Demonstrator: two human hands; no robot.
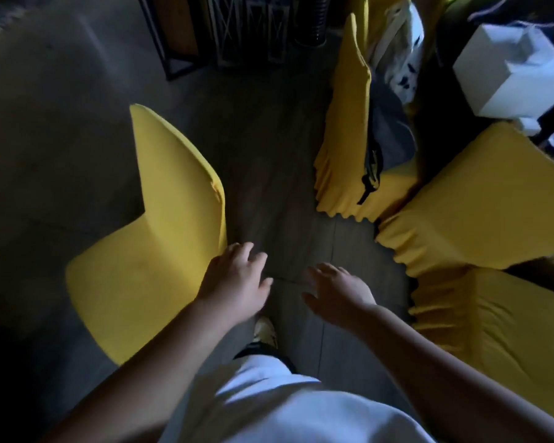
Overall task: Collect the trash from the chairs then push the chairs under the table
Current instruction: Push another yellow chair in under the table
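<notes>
Both your hands empty, fingers wide: left hand [235,278] at yellow chair [147,251] edge, right hand [339,290] nr it over floor [285,174].

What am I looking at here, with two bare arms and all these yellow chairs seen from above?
This is one picture from a camera worn on a person's head, looking down. No machine: the left hand is at the edge of a bare yellow chair, and the right hand hovers open over the floor. Both hands are empty. On the right stand chairs in yellow fabric covers; one covered chair carries a dark bag. A white paper bag sits at the top right.
</notes>
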